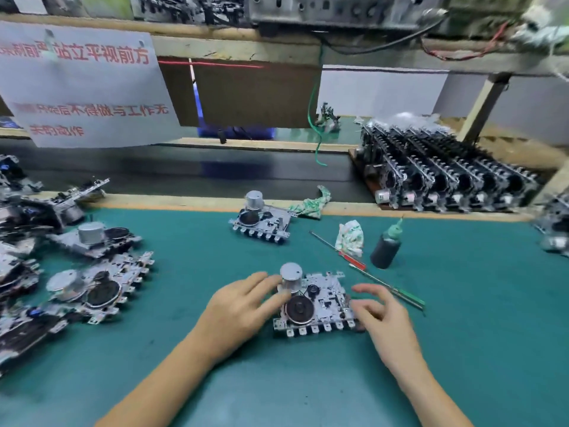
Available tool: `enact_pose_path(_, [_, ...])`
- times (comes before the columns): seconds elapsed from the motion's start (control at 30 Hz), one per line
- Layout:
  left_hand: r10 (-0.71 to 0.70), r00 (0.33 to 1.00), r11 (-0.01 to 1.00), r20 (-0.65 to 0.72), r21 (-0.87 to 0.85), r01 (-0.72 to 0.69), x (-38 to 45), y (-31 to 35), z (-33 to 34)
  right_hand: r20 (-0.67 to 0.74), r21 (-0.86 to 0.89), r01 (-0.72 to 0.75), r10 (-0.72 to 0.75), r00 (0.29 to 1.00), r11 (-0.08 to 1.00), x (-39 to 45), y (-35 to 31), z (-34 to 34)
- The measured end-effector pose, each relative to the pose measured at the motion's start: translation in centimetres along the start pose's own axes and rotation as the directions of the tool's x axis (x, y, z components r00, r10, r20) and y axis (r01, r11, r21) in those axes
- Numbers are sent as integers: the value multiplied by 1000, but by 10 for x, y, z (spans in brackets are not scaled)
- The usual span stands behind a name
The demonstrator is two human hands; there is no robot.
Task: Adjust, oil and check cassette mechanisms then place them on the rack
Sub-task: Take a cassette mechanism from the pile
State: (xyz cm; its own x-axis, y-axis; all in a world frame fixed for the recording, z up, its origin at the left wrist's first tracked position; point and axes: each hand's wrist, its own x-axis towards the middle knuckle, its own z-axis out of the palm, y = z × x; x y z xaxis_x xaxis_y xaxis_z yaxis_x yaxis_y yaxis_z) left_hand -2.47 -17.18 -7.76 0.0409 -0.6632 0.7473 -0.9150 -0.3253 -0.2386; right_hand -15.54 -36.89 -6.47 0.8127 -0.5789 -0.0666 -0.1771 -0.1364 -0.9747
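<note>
While both hands frame it from either side, one cassette mechanism (314,306) lies flat on the green tabletop (215,380) in the lower centre of the frame, its long axis running left to right and its row of metal tabs facing the bottom edge. The left hand (243,306) rests against the mechanism's left end, fingers fairly straight and spread, their tips touching the silver motor can and the dark round flywheel; it does not appear to grip anything. The right hand (381,315) sits at the mechanism's right end, fingers loosely curved and parted, holding nothing; whether they touch the plate is hard to tell through motion blur. Both hands are equally near, so either could lift or turn it. Just up and right of the right hand lie a thin screwdriver (363,269), a dark oil bottle (386,248) with a green nozzle, and a crumpled rag (349,238), all within likely reach of that hand. Further up at the right stands the rack (446,177), packed with finished mechanisms on edge. A second mechanism (261,220) lies above centre, and a heap of others (86,272) fills the left side.
</note>
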Motion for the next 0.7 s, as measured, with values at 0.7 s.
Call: enact_pose_path(0.7, [-378,664,480,645,-476,737,1,11,-1,9,-324,259,-271,963,910,-1,13,3])
